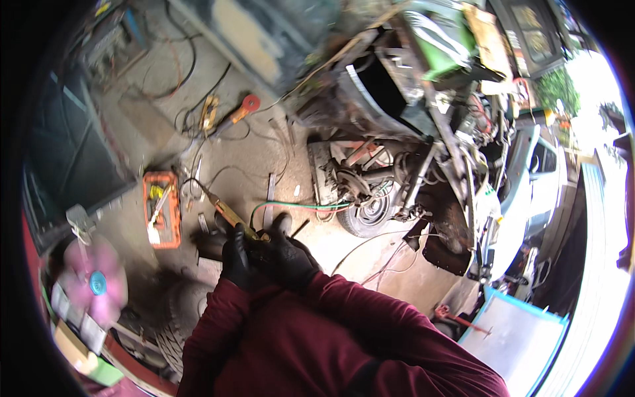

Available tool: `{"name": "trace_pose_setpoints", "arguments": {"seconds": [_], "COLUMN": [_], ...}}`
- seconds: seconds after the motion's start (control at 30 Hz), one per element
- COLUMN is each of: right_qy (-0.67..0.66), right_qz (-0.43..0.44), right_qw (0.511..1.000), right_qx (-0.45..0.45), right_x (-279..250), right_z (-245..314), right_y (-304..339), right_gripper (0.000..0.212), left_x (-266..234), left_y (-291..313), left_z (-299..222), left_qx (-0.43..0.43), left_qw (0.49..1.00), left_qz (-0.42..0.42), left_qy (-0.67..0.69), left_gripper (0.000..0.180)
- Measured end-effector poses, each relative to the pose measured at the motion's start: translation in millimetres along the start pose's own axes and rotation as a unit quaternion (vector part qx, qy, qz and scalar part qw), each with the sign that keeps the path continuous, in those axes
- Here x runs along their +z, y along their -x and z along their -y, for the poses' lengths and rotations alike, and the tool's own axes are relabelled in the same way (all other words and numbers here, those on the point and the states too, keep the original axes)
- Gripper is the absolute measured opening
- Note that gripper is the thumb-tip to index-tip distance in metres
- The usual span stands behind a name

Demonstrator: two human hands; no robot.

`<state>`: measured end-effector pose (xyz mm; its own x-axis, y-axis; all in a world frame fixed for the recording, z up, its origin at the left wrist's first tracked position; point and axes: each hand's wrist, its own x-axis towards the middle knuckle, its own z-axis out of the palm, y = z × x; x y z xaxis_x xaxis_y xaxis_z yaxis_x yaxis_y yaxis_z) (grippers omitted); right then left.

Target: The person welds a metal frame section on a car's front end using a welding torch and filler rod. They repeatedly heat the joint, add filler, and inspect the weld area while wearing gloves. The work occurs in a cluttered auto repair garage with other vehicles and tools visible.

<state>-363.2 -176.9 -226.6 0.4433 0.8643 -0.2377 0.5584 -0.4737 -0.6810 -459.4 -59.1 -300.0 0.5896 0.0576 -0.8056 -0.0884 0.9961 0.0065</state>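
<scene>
Both my hands wear black gloves and meet in front of my body. Between them is a yellow corded power tool (pixel 229 214), its dark cord leaving the far end toward the floor. My left hand (pixel 237 257) closes round its near end. My right hand (pixel 286 257) is also closed at that end, and the tool's head is hidden by the gloves. A thin dark rod (pixel 301 229) sticks out beside my right hand; whether I hold it cannot be made out. Beyond my hands, a flat metal strip (pixel 270 202) lies on the floor near a green hose (pixel 297 206).
Left of me are an orange tray of tools (pixel 163 231), a pink fan (pixel 98 283) and a tyre (pixel 173 317). Farther off lie an orange grinder (pixel 239 114), another yellow tool (pixel 210 112) and loose cords. A stripped vehicle front with a wheel (pixel 365 217) stands ahead right.
</scene>
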Motion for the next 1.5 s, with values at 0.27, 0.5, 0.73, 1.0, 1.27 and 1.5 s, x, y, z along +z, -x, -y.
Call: {"name": "trace_pose_setpoints", "arguments": {"seconds": [0.27,0.5,0.73,1.0,1.27,1.5], "right_qy": [-0.040,0.032,-0.045,-0.082,-0.127,-0.100], "right_qz": [0.049,0.050,0.019,-0.024,-0.118,-0.138], "right_qw": [0.997,0.996,0.984,0.971,0.963,0.962], "right_qx": [0.040,0.060,0.171,0.224,0.205,0.213], "right_x": [-85,-134,-197,-189,-215,-239], "right_z": [-2,-51,-82,-146,-142,-81], "right_y": [24,69,151,220,267,290], "right_gripper": [0.036,0.038,0.045,0.042,0.039,0.038], "left_x": [30,58,86,180,295,294], "left_y": [-16,1,15,42,73,23], "left_z": [6,17,29,28,21,6], "left_qx": [-0.093,0.144,0.091,0.301,0.235,0.219], "left_qw": [0.988,0.768,0.767,0.706,0.732,0.772], "left_qz": [0.018,0.130,0.010,-0.005,0.033,0.131], "left_qy": [-0.125,-0.610,-0.635,-0.641,-0.638,-0.582], "left_gripper": [0.036,0.034,0.027,0.033,0.054,0.029]}}
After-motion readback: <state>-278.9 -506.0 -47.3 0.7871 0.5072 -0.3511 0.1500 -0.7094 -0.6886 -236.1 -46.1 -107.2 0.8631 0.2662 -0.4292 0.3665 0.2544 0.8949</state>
